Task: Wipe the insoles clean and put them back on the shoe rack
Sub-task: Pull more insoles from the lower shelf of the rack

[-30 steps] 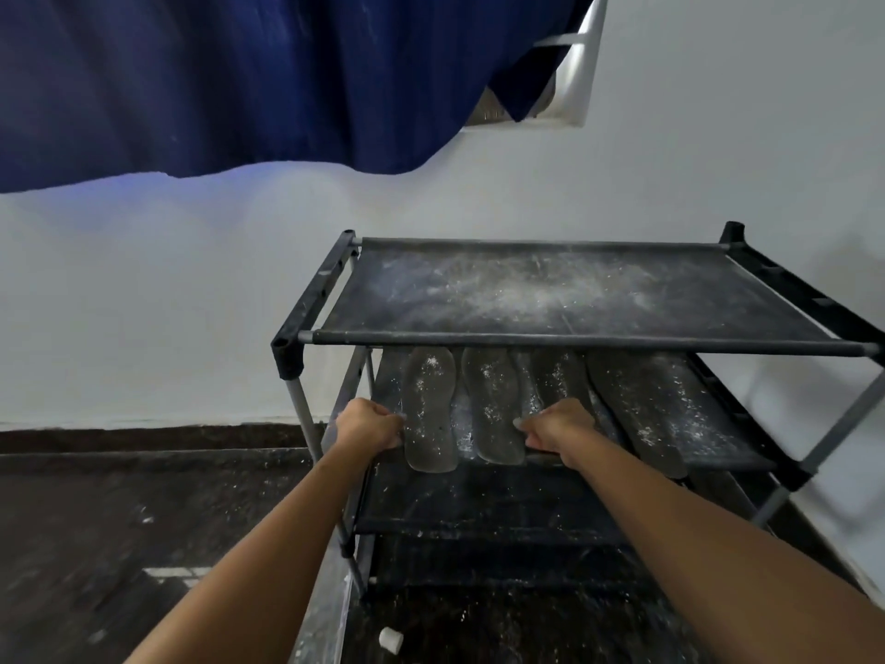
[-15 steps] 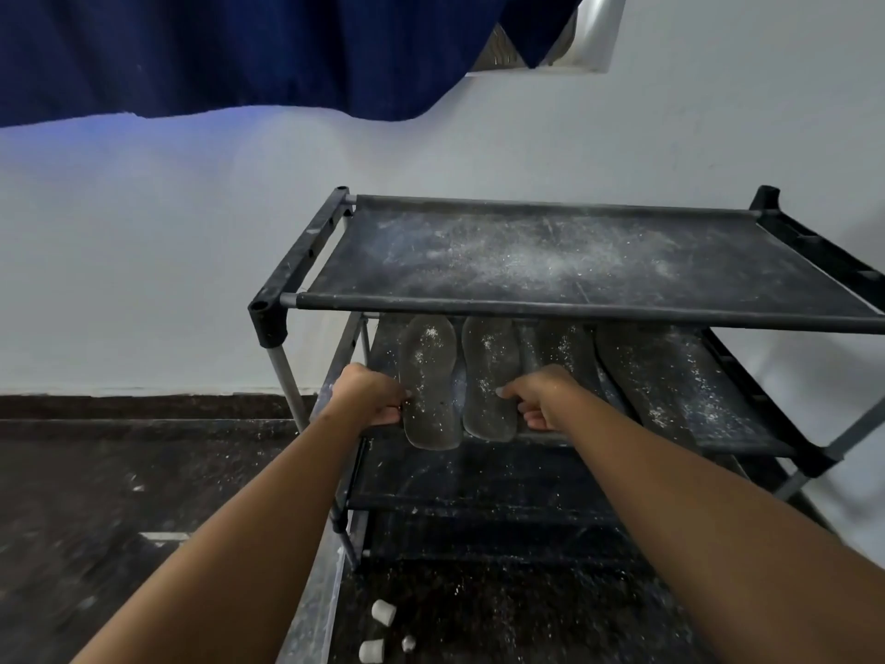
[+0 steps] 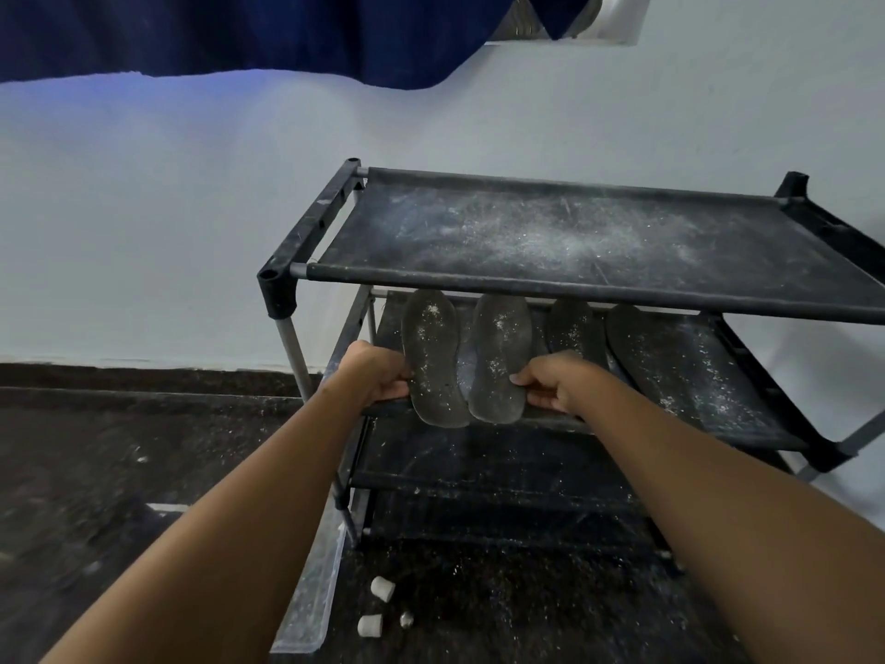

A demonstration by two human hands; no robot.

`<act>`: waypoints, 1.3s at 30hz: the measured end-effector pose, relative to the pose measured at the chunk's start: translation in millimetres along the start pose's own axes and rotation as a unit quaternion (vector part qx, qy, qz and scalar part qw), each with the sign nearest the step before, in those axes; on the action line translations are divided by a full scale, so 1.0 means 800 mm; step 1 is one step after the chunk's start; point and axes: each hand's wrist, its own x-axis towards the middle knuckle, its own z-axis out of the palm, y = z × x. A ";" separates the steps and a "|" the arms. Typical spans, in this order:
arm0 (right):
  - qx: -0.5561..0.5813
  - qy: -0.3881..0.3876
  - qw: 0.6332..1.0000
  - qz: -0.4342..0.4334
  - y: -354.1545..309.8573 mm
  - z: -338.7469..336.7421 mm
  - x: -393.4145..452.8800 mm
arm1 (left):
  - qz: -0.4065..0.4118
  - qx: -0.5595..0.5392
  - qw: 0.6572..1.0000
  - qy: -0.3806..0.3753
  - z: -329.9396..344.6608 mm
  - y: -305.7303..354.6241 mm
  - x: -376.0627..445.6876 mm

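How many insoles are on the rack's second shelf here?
4, all dusty: the left hand grips one, the right hand grips the next, two more lie rightward. The top shelf may hide others.

Between the curled fingers (image 3: 519,378), two dark grey foam insoles (image 3: 433,361) are showing white speckles. The black fabric-and-tube shoe rack (image 3: 550,232) above the fingers is wearing pale dusty streaks against a white wall (image 3: 167,208).

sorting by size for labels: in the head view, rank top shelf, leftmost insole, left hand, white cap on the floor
1. top shelf
2. leftmost insole
3. left hand, nearer the camera, so unsure
4. white cap
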 end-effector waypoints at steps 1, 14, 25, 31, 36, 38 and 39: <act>0.027 -0.005 1.000 -0.002 0.001 -0.001 -0.003 | -0.002 -0.004 1.000 0.002 0.000 -0.001 0.000; 0.189 -0.058 0.980 0.005 0.036 -0.007 -0.070 | 0.011 -0.116 0.992 -0.037 -0.008 -0.023 -0.045; 0.151 -0.040 0.988 -0.018 0.166 -0.024 -0.175 | -0.010 -0.149 0.986 -0.071 -0.032 -0.166 -0.159; 0.130 -0.012 0.991 0.033 0.272 -0.009 -0.187 | -0.096 -0.084 0.990 -0.064 -0.026 -0.273 -0.183; 0.106 0.006 0.986 0.131 0.376 0.028 -0.162 | -0.172 -0.038 0.982 -0.066 -0.022 -0.366 -0.175; 0.089 -0.005 0.981 0.171 0.418 0.044 -0.150 | -0.186 -0.027 0.980 -0.061 -0.018 -0.393 -0.169; 0.081 -0.009 0.979 0.189 0.441 0.051 -0.140 | -0.194 -0.017 0.979 -0.062 -0.015 -0.407 -0.165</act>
